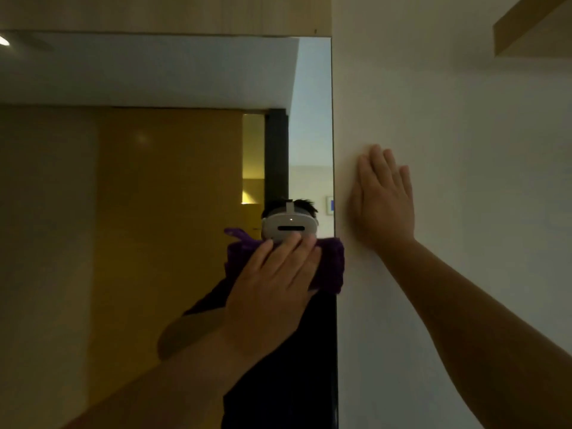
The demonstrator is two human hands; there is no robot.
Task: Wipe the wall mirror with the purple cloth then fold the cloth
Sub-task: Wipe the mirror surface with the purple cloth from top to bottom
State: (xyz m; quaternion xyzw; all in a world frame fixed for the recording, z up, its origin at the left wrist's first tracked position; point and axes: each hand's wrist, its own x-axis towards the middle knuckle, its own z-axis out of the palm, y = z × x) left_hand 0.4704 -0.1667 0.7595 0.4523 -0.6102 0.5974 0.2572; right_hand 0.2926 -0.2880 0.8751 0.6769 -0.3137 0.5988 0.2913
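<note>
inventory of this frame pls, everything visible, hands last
wall mirror: 1, reflects a yellow-brown room, left half of view
purple cloth: 1, purple, flat against the mirror's right edge, overlapping onto the wall
wall: 1, off-white, right of the mirror
wooden shelf: 1, light wood, top right corner
wooden panel: 1, light wood, above the mirror
left hand: 1, straight fingers pressing the cloth on the mirror
right hand: 1, flat on the wall beside the mirror
</note>
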